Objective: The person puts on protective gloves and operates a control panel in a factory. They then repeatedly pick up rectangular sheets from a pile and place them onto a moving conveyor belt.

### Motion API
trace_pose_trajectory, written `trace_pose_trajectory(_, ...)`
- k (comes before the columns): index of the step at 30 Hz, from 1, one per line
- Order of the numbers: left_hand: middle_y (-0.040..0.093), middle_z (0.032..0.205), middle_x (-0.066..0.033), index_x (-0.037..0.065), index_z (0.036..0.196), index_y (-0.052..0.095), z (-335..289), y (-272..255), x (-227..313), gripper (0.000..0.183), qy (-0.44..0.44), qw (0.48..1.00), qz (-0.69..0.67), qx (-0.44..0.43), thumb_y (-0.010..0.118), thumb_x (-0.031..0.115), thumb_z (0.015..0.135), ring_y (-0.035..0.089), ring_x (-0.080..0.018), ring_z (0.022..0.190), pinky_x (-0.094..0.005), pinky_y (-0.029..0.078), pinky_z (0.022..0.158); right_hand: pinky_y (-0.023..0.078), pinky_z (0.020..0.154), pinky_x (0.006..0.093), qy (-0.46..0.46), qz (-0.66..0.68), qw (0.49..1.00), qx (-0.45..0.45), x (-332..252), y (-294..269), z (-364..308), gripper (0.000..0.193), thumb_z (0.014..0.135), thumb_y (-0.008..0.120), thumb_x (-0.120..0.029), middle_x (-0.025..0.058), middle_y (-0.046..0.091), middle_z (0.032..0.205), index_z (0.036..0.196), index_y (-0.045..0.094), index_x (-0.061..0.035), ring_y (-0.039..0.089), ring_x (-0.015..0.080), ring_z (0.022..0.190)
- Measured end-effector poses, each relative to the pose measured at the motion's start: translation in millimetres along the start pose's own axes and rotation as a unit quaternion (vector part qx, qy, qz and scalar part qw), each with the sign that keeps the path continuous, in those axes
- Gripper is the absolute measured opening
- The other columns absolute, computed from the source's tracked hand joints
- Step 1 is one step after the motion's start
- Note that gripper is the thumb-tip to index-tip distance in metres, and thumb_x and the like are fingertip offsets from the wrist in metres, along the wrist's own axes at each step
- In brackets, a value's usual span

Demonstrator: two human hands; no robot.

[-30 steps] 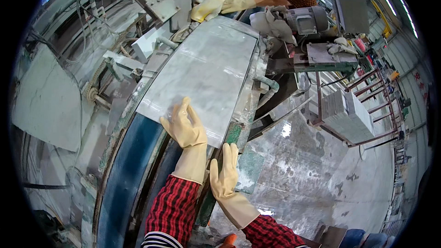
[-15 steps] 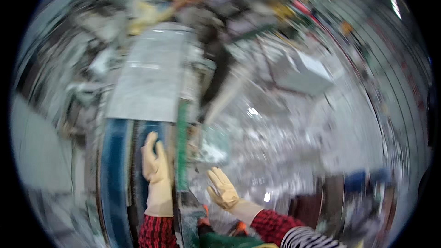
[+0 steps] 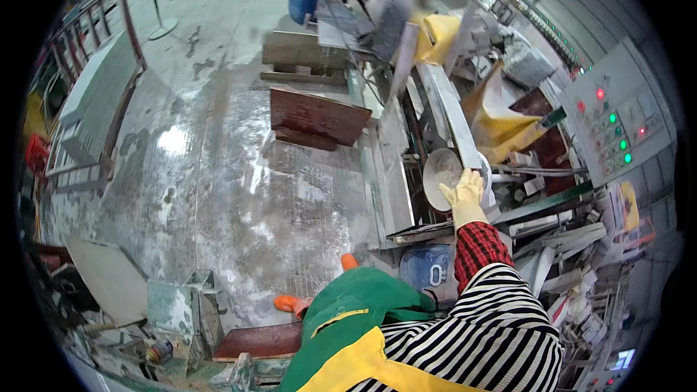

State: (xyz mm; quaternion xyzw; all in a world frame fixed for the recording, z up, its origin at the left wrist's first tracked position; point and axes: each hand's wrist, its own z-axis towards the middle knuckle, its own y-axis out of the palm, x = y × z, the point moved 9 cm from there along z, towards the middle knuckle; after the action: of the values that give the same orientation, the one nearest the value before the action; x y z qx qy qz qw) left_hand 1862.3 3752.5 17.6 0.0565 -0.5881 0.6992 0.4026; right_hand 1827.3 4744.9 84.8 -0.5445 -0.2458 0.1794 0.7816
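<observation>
My right hand [image 3: 468,199], in a cream rubber glove, reaches out on the right with fingers and thumb spread. Its fingertips meet the near end of a long, narrow pale slab [image 3: 454,120] lying along a machine bed; how firmly they press cannot be made out. A round greyish disc [image 3: 439,174] sits beside the thumb, under the slab's left side. My left hand is out of view.
Lit buttons dot a grey control panel [image 3: 617,120] at right. A blue plastic container [image 3: 425,265] stands below the machine. Brown boards [image 3: 319,116] rest on the wet floor [image 3: 218,196]; stacked slabs [image 3: 102,94] stand far left. Another person [image 3: 396,11] is beyond the machine.
My view has swung round from the long bench with a large pale sheet to this machine. Both gloved hands showed before; now the right one is at the slab and the left is gone from view.
</observation>
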Motion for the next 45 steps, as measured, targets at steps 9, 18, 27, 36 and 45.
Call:
trace_pose_trajectory(9,0.049,0.155,-0.0122,0.007,0.146,0.053,-169.3,104.1,164.4,0.048,-0.013,0.957,-0.14,-0.255,0.051,0.033,0.106,0.046,-0.0287,0.141,-0.0399,0.039,0.113,0.031,0.118,0.0461,0.039,0.053,0.993,-0.098,81.6,81.7,114.0,0.114,0.065,0.086,-0.06,0.0207,0.046,0.146,0.151,0.037,-0.0047,0.038,0.0371,0.141)
trace_pose_trajectory(18,0.063,0.137,-0.01,0.005,0.135,0.063,-464.6,148.1,371.5,0.042,0.1,0.566,-0.441,-0.69,0.057,0.033,0.105,0.056,-0.0176,0.128,-0.0327,0.043,0.11,0.04,0.114,0.0434,-0.047,0.19,0.971,-0.137,66.8,124.4,158.9,0.103,0.073,0.083,-0.052,0.0189,0.048,0.149,0.155,0.035,-0.0107,0.048,0.0367,0.135)
trace_pose_trajectory(27,0.062,0.139,-0.0093,0.006,0.143,0.053,-426.2,138.7,332.6,0.048,0.01,0.681,-0.341,-0.647,0.045,0.037,0.108,0.057,-0.0208,0.129,-0.0344,0.044,0.111,0.029,0.12,0.0408,-0.229,0.306,0.922,-0.058,-61.7,5.5,139.9,0.108,0.075,0.079,-0.06,0.0182,0.036,0.157,0.158,0.03,-0.0099,0.034,0.0361,0.144)
trace_pose_trajectory(36,0.05,0.151,-0.0172,0.002,0.152,0.039,-383.5,111.7,297.5,0.062,-0.218,0.57,-0.474,-0.635,0.049,0.044,0.107,0.054,-0.0313,0.134,-0.0403,0.053,0.106,0.019,0.125,0.0383,-0.487,0.351,0.727,-0.333,-205.9,-53.6,-55.9,0.114,0.077,0.075,-0.067,0.0175,0.025,0.165,0.161,0.025,-0.0091,0.021,0.0355,0.152)
trace_pose_trajectory(45,0.061,0.135,-0.0161,0.001,0.145,0.046,-290.8,54.8,205.6,0.052,-0.374,0.591,-0.639,-0.32,0.064,0.024,0.102,0.063,-0.0301,0.119,-0.0458,0.056,0.098,0.048,0.105,0.0474,-0.789,0.289,0.484,-0.244,-364.5,-198.8,-334.7,0.104,0.052,0.094,-0.035,0.0251,0.055,0.136,0.144,0.05,-0.011,0.056,0.0426,0.123)
